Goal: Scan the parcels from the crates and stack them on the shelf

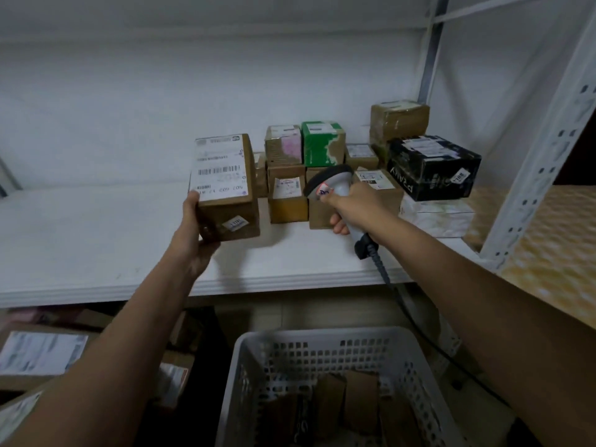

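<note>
- Above the front half of the white shelf (pixel 96 240), your left hand (pixel 193 233) carries the brown parcel (pixel 227 188); the thumb is pressed on its left edge and the palm cups the lower left corner, so that hand is clamped on the parcel and bears its weight.
- Your right hand (pixel 351 204) is wrapped tight round the grey handle of the scanner (pixel 329 185), with the scanner's cable (pixel 403 304) trailing down past the shelf edge towards your right side.
- The relation that counts: the parcel sits just to the left of the scanner, at about the same height. Its white label (pixel 221 169) faces up and towards you, and its long axis runs away from you towards the back wall.
- The scanner head looks angled forward and slightly left, not squarely at the label's barcode. Whether a read has been made cannot be told, so my judgement is that you would need to swing the head left and tilt it down onto the barcode if no beep has come.
- The stacked parcels (pixel 322 162) stand at the right rear of the shelf. Your parcel hangs just to their left, close beside the nearest small boxes, though I cannot tell whether it touches them.
- For placing, the left hand is the nearer and the only one free to do it. The bare shelf under and left of the parcel looks the easy landing spot, with the long axis kept pointing at the wall.
- Below you, the grey crate (pixel 258 366) holds more brown parcels awaiting their turn.
</note>
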Available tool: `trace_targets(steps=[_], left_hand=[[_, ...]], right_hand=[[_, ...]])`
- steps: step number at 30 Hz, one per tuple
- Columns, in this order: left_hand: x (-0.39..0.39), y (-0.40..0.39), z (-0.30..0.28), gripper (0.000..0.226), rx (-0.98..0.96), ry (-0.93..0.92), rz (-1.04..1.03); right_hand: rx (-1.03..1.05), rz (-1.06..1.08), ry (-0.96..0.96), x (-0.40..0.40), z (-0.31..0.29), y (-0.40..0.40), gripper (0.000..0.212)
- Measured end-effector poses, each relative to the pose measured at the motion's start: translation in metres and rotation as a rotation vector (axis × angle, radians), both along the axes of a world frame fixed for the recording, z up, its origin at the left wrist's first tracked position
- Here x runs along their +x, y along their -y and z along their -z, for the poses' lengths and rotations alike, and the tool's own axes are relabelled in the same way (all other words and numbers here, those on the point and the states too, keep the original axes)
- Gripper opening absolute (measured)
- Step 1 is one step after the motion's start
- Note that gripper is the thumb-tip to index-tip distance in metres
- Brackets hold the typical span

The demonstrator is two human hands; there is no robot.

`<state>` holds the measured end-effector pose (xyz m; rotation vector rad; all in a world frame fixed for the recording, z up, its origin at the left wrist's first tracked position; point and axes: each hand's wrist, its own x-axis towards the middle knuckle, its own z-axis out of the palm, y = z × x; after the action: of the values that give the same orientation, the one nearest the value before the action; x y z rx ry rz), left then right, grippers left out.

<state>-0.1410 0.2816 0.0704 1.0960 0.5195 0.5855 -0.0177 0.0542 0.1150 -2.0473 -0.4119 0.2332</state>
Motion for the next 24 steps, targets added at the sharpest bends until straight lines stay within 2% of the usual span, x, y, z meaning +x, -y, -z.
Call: trace_targets(steps=[3, 6, 13, 16, 18, 22, 24], left_hand=[[0.027, -0.033, -0.011, 0.047, 0.002, -0.036, -0.050], [0.061, -0.057, -0.027, 0.037, 0.004, -0.063, -0.069], [0.153, -0.092, -0.071, 0.039, 0.105, -0.178, 0.040], [0.189, -0.105, -0.072, 0.038, 0.185, -0.272, 0.017], [0.211, -0.120, -0.062, 0.049, 0.227, -0.290, 0.002], [0.251, -0.165, -0.032, 0.090, 0.298, -0.390, -0.150], [0.261, -0.170, -0.027, 0.080, 0.398, -0.378, -0.208]], right_hand=[[-0.006, -0.027, 0.007, 0.017, 0.015, -0.014, 0.049], [-0.008, -0.057, -0.035, 0.036, 0.025, -0.030, 0.050], [-0.054, -0.113, -0.103, 0.066, 0.030, -0.050, 0.045], [-0.050, -0.132, -0.130, 0.074, 0.037, -0.058, 0.040], [-0.038, -0.148, -0.137, 0.077, 0.041, -0.062, 0.034], [-0.017, -0.175, -0.124, 0.080, 0.049, -0.068, 0.029], [-0.018, -0.179, -0.121, 0.081, 0.050, -0.070, 0.031]])
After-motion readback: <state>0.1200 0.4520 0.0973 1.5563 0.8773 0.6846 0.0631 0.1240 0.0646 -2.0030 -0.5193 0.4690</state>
